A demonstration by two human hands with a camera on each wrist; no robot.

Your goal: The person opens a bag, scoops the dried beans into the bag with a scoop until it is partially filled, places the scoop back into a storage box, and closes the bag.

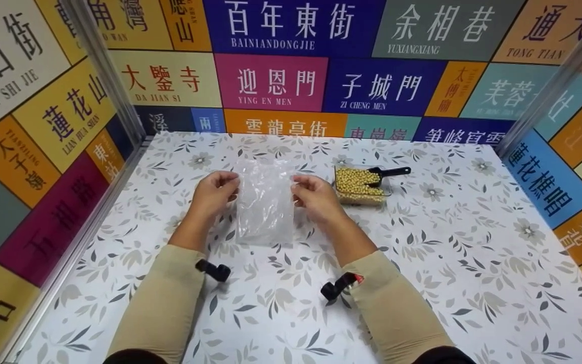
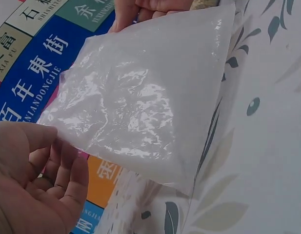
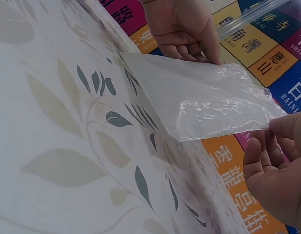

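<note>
A clear plastic bag [image 1: 264,207] hangs flat between my two hands, its surface wrinkled and shiny. My left hand [image 1: 215,194] pinches its left edge near the top, thumb against fingers. On the opposite edge, my right hand [image 1: 315,196] pinches the bag at about the same height. In the left wrist view the bag [image 2: 140,107] spreads out from my left hand [image 2: 40,178], and it looks flat with nothing visible inside. The right wrist view shows my right hand [image 3: 277,165] gripping the bag's edge by thumb and fingers.
Right of my right hand stands a clear container [image 1: 359,199] of yellow beans [image 1: 354,181]. A black scoop [image 1: 379,175] rests in the beans, its handle pointing right. The table [image 1: 473,263] has a leaf-patterned cover, with panels of printed signs [image 1: 273,81] behind and beside it.
</note>
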